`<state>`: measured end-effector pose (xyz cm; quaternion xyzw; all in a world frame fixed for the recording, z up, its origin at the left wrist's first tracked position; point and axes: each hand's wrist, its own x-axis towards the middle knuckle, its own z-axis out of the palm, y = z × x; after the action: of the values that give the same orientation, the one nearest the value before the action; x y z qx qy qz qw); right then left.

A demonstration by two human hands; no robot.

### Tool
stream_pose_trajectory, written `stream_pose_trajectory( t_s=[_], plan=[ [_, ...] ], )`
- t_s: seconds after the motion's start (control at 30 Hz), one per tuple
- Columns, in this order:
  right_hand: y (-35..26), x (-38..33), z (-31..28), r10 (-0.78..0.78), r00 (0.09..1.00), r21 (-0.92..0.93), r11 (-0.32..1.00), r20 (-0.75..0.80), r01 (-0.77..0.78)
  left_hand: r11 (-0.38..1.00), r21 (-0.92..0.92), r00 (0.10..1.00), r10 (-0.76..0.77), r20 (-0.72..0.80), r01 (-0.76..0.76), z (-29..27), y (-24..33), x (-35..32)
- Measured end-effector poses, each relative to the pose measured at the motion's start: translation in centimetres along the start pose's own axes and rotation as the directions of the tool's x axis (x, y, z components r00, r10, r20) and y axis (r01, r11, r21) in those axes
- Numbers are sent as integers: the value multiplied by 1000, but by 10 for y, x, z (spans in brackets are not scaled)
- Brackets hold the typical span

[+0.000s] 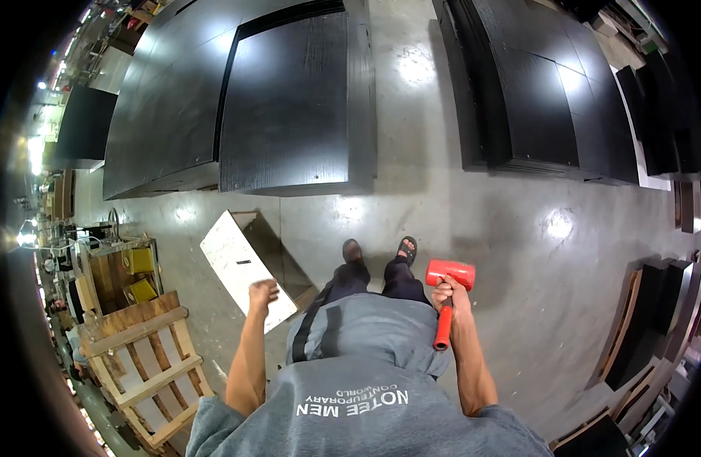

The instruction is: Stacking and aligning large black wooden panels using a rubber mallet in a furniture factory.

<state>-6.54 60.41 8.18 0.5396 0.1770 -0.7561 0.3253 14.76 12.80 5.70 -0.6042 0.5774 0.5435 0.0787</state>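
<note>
A red mallet [458,270] is in my right hand [451,295], in front of my right hip. The fingers wrap its shaft just below the thick round head, and the red grip points back toward me. My left hand [263,297] is closed, over the near end of a white-topped box or stool [237,255]. Whether anything lies inside those curled fingers is hidden. The white top is scuffed and has a dark slot in it; whether the hand touches it, I cannot tell.
Ahead on the left stand large black cabinets [285,114]; another black group [533,107] stands ahead on the right, with a concrete aisle [411,145] between. A wooden pallet [148,377] and a cart with yellow bins [141,260] are at left. Boards [643,320] lean at right.
</note>
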Motion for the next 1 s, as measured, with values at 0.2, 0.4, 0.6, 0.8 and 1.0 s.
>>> stream_pose_trajectory(
  t_s=[0.2,0.4,0.6,0.8,1.0],
  plan=[
    [-20,-10,18,-2,1000,-129,992,31,6,998,62,1000,3,31,-5,29,-11,-61],
    [-32,-44,93,-202,972,-312,921,124,231,958,-103,954,278,111,-267,81,99,-133],
    [20,-103,211,-349,752,-345,727,559,594,857,-319,689,515,510,-404,114,189,-217],
    [124,-133,288,-355,513,-225,606,782,763,819,-203,410,463,786,-537,101,230,-234],
    [207,-130,354,-132,311,-302,85,941,949,695,-246,586,708,394,-675,29,244,-199]
  ],
)
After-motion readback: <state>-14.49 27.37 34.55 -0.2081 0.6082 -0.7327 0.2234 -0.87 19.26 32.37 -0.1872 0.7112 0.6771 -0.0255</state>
